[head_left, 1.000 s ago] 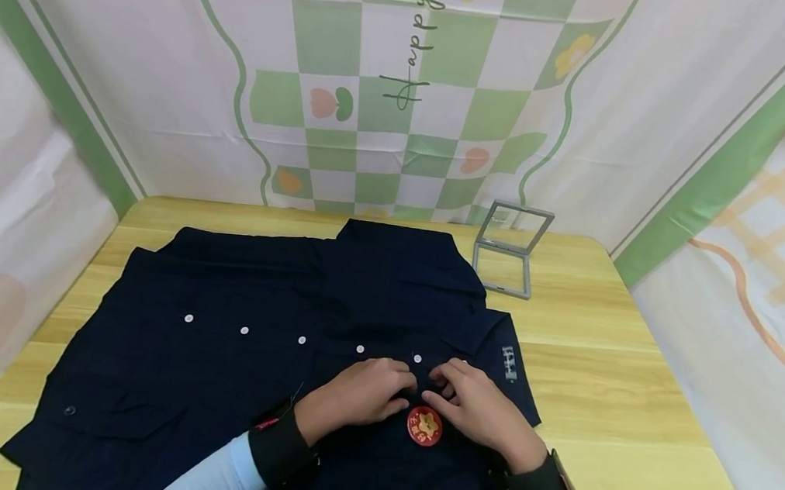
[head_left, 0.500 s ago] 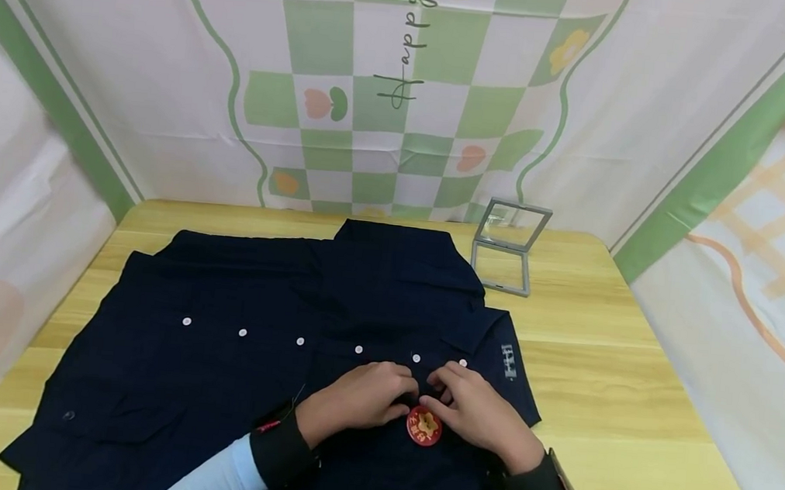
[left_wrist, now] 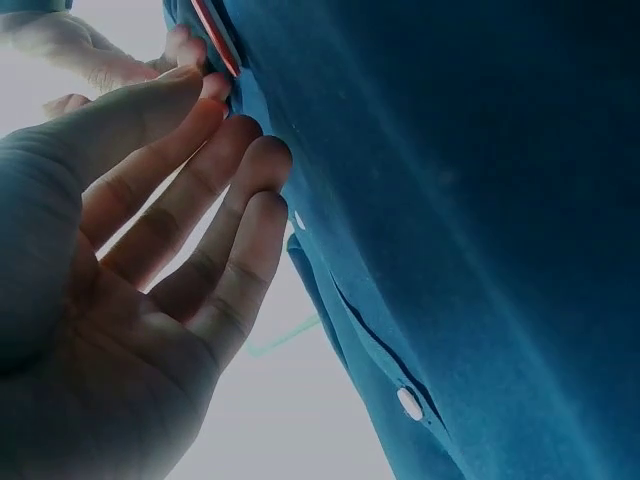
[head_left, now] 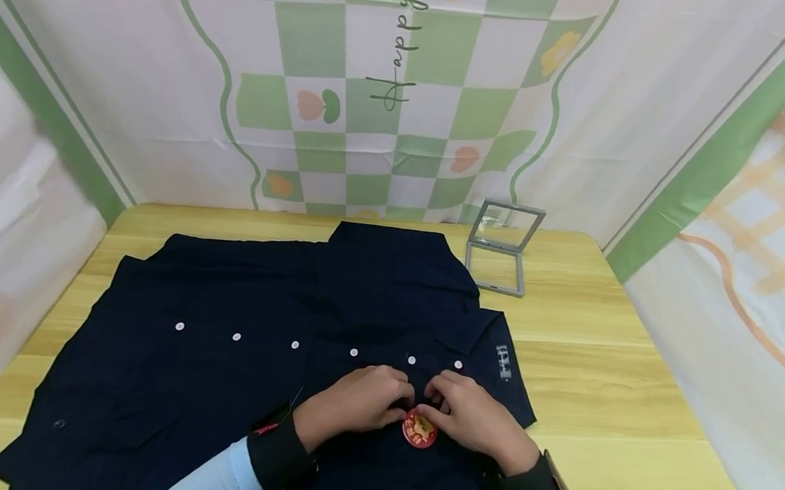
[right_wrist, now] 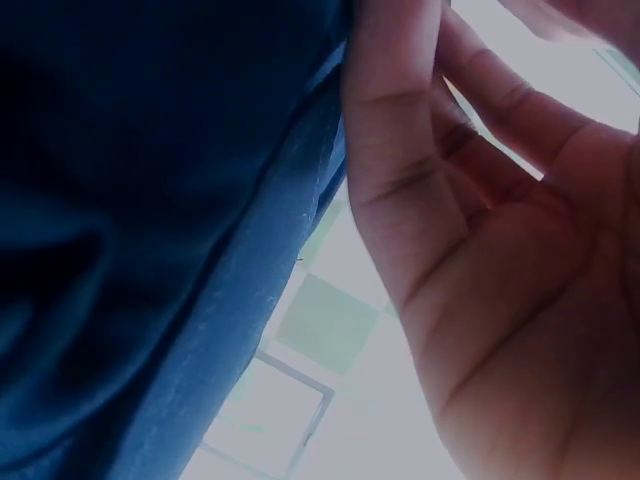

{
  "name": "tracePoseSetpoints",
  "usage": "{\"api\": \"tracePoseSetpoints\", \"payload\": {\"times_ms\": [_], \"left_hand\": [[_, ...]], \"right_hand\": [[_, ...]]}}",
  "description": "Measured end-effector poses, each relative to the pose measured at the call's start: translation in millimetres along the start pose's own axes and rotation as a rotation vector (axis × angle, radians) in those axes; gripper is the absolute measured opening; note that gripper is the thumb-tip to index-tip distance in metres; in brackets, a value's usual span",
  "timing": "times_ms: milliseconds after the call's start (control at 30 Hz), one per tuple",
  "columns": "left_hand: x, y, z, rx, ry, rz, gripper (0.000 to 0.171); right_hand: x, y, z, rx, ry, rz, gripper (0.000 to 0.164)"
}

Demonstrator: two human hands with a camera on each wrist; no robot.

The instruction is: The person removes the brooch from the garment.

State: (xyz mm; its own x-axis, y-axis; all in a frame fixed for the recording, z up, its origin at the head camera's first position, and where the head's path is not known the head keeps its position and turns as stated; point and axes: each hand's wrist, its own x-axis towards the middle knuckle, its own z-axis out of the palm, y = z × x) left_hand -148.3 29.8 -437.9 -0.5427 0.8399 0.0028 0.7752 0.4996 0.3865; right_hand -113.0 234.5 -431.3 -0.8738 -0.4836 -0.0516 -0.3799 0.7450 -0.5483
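A dark navy button-up shirt (head_left: 232, 394) lies spread on the table, its white buttons in a row. On its front sits a round red badge (head_left: 420, 432) with gold characters. My left hand (head_left: 356, 404) is bent at the badge's left side and pinches the shirt cloth; its thumb tip lies close to the badge. My right hand (head_left: 478, 417) holds the badge's upper edge, thumb on the rim and fingers curled above it. In the left wrist view, the badge's edge (left_wrist: 216, 36) shows beside both hands' fingertips. What the fingertips grip beneath is hidden.
An open clear case with a grey frame (head_left: 499, 247) stands behind the collar on the wooden table (head_left: 586, 355). Patterned curtains (head_left: 381, 57) hang behind the table and along both sides. Black bands (head_left: 279, 453) wrap both wrists.
My right thumb has come down onto the badge's upper edge, and the left thumb has drawn slightly nearer to it. The whole head view has shifted a little left.
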Motion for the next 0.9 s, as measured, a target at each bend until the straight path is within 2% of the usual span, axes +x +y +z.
{"api": "tracePoseSetpoints", "payload": {"times_ms": [200,400,600,900], "left_hand": [[-1.0,1.6,-0.9,-0.01,-0.009,0.004,0.004],[-1.7,2.1,-1.5,0.037,-0.022,0.016,0.004],[-2.0,2.6,1.6,0.076,-0.045,0.048,0.003],[-1.0,4.1,2.0,0.099,-0.043,0.088,0.005]], "right_hand": [[0.4,0.7,2.4,0.005,-0.023,-0.007,0.013],[1.1,2.3,7.0,-0.003,-0.038,-0.028,0.01],[-0.5,3.1,9.9,-0.003,-0.041,-0.044,0.009],[0.4,4.4,10.0,-0.007,-0.047,-0.058,0.009]]}}
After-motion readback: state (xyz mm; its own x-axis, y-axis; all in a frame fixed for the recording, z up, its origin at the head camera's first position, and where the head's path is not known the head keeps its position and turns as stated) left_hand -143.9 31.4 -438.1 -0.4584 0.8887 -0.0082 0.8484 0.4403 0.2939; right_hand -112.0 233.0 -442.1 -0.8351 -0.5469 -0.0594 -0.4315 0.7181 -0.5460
